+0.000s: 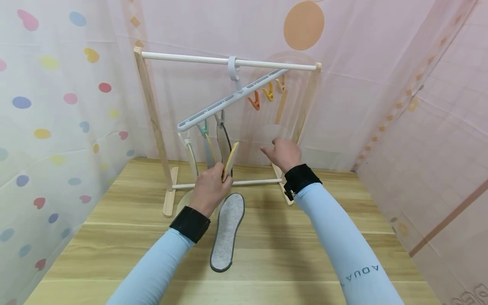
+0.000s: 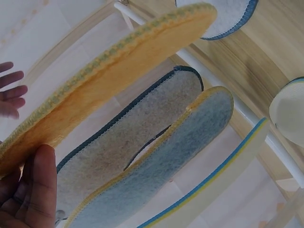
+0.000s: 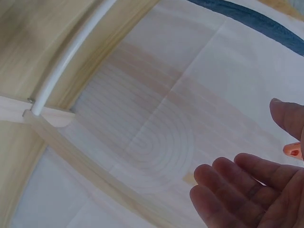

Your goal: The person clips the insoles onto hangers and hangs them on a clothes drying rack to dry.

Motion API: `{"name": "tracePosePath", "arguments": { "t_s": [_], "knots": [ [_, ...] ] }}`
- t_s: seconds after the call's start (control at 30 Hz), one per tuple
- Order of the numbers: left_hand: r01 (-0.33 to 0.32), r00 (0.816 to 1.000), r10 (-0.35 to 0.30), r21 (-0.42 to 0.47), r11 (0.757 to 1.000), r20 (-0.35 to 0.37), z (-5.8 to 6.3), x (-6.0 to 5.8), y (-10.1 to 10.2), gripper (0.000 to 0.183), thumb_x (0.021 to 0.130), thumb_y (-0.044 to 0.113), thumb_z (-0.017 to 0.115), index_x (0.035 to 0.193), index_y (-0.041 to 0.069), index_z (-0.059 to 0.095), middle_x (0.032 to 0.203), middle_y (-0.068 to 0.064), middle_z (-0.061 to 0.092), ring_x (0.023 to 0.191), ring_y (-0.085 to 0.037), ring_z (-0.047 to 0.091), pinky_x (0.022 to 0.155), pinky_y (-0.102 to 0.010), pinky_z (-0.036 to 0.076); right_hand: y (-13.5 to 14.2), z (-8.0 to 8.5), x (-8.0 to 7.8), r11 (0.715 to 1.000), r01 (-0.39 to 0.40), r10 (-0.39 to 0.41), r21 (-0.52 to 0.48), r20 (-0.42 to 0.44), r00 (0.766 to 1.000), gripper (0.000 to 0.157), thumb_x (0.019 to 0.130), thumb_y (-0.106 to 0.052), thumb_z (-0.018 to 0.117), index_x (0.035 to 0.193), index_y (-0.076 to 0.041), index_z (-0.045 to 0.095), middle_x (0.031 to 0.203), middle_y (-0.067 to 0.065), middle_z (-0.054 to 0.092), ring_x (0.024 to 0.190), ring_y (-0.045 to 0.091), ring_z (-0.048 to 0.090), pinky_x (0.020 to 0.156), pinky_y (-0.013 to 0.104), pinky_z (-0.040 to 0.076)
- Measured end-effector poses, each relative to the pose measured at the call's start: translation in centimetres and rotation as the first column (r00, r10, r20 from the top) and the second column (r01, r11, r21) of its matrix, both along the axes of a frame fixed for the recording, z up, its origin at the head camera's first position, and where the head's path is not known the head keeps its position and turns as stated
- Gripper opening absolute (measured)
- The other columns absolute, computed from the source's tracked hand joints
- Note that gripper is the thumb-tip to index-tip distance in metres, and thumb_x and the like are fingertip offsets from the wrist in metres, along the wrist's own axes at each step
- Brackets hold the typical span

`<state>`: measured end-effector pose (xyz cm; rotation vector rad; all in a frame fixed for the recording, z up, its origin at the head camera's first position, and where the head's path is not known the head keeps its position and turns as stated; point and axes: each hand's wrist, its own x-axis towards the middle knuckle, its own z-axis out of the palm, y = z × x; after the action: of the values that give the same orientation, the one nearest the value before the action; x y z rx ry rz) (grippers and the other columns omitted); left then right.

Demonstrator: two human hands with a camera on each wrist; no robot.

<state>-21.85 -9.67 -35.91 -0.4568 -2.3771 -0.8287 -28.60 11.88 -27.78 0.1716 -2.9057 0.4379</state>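
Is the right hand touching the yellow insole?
Apart. In the head view the right hand hangs open in the air, with a clear gap to the yellow insole, which the left hand holds.

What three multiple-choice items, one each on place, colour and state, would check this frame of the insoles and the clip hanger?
1. Where does the grey insole lie?
A. flat on the wooden table
B. clipped to the hanger
C. in the right hand

2. What colour is the fuzzy face of the insole that the left hand holds?
A. green
B. yellow-orange
C. black

3. How is the right hand?
A. gripping a clip
B. holding an insole
C. open, holding nothing

Answers:
1 A, the head view shows it flat on the tabletop in front of the wooden rack.
2 B, the left wrist view shows a yellow-orange pile with a stitched edge.
3 C, the right wrist view shows relaxed fingers with nothing between them.
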Motion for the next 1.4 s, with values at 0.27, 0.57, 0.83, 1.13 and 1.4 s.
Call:
{"name": "tracePosePath", "arguments": {
  "t_s": [0.27, 0.57, 0.83, 1.13, 1.4],
  "knots": [
    [-0.006, 1.0, 0.006, -0.008, 1.0, 0.012, 0.1, 0.0, 0.2, 0.013, 0.089, 0.006, 0.064, 0.082, 0.003, 0.054, 0.061, -0.004, 0.051, 0.05, -0.02, 0.048, 0.047, -0.031, 0.039, -0.5, 1.5, -1.1, 1.0, -0.014, 0.014, 0.014, -0.013, 1.0, 0.055, 0.096, -0.047, 0.06, 0.127, -0.002, 0.064, 0.127, 0.015, 0.064, 0.11, 0.032, 0.063, 0.084, 0.044, 0.053],
    [-0.014, 0.999, 0.014, -0.012, 1.0, 0.032, -0.1, 0.0, 0.4, 0.015, 0.089, 0.009, 0.066, 0.082, 0.006, 0.054, 0.063, -0.003, 0.054, 0.052, -0.019, 0.05, 0.047, -0.031, 0.041, -1.3, 3.3, -2.2, 1.0, -0.021, 0.022, 0.021, -0.035, 0.999, 0.056, 0.096, -0.048, 0.061, 0.124, 0.0, 0.066, 0.119, 0.018, 0.068, 0.097, 0.031, 0.067, 0.077, 0.043, 0.055],
    [-0.025, 0.999, 0.026, -0.02, 0.999, 0.023, -0.2, -0.2, 0.5, 0.016, 0.089, 0.009, 0.066, 0.08, 0.007, 0.053, 0.061, -0.003, 0.052, 0.051, -0.019, 0.048, 0.047, -0.032, 0.04, -2.1, 4.7, -3.2, 1.0, -0.026, 0.027, 0.015, -0.072, 0.997, 0.055, 0.096, -0.048, 0.06, 0.123, 0.0, 0.066, 0.117, 0.017, 0.068, 0.095, 0.03, 0.067, 0.078, 0.043, 0.054],
    [-0.014, 1.0, 0.014, -0.012, 1.0, 0.013, 0.0, -0.2, 0.8, 0.017, 0.089, 0.009, 0.066, 0.08, 0.007, 0.052, 0.061, -0.003, 0.051, 0.051, -0.019, 0.048, 0.047, -0.034, 0.04, -2.7, 6.0, -4.2, 1.0, -0.026, 0.025, -0.004, -0.118, 0.993, 0.048, 0.097, -0.048, 0.06, 0.103, -0.001, 0.068, 0.079, 0.01, 0.061, 0.069, 0.024, 0.057, 0.058, 0.034, 0.045],
    [-0.014, 1.0, 0.015, -0.032, 0.999, 0.025, 0.4, -0.2, 1.3, 0.015, 0.089, 0.008, 0.065, 0.081, 0.006, 0.053, 0.062, -0.003, 0.051, 0.052, -0.019, 0.048, 0.048, -0.034, 0.042, -3.0, 6.9, -4.9, 1.0, 0.005, -0.004, 0.003, -0.111, 0.994, 0.049, 0.097, -0.053, 0.057, 0.091, -0.005, 0.065, 0.069, 0.005, 0.05, 0.063, 0.021, 0.052, 0.052, 0.03, 0.037]
  ]
}}
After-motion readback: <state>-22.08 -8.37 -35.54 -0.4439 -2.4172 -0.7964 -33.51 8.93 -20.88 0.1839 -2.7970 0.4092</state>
